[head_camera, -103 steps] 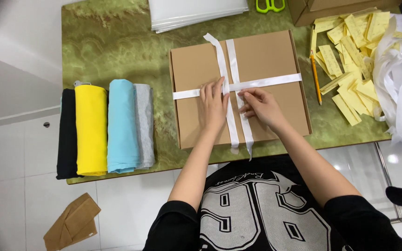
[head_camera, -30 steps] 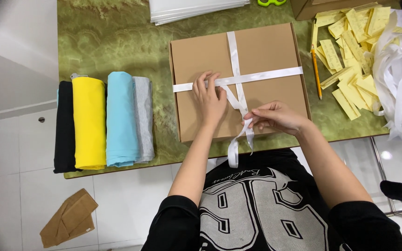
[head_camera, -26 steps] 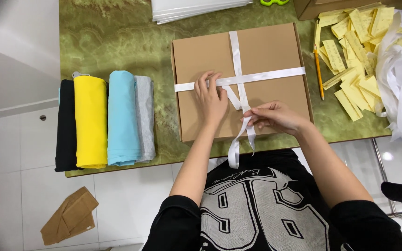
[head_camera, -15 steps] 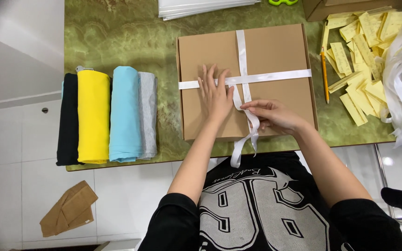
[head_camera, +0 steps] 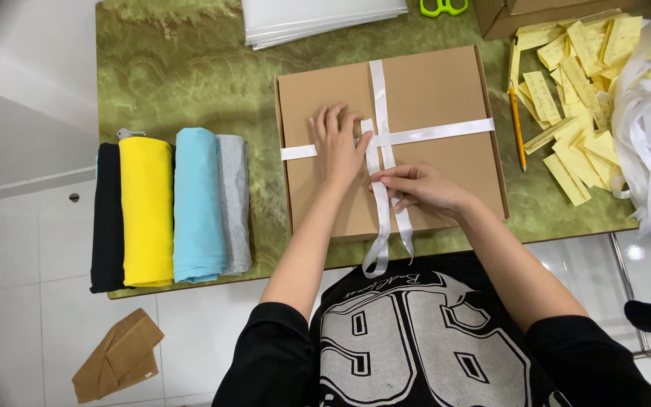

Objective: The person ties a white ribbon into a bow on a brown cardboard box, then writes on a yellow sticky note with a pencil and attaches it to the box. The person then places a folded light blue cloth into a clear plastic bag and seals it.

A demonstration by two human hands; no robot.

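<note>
Green table (head_camera: 190, 68), near edge: box (head_camera: 446, 83) crossed by white ribbon (head_camera: 431, 134).
Left hand (head_camera: 338, 145) flat, pinning the crossing; right hand (head_camera: 420, 187) pinches 2 tails. Best kept taut, centred.

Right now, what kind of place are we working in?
Likely a small packing station for clothing orders or gifts: a cardboard box being tied with white ribbon, rolled shirts lined up on the green table, and a pile of yellow paper slips.

A: What's on the desk (head_camera: 190, 68)?

B: A cardboard box (head_camera: 431, 90) crossed with white ribbon (head_camera: 431, 133). The left hand (head_camera: 338, 147) presses the crossing; the right hand (head_camera: 416, 188) pinches a ribbon tail.
</note>
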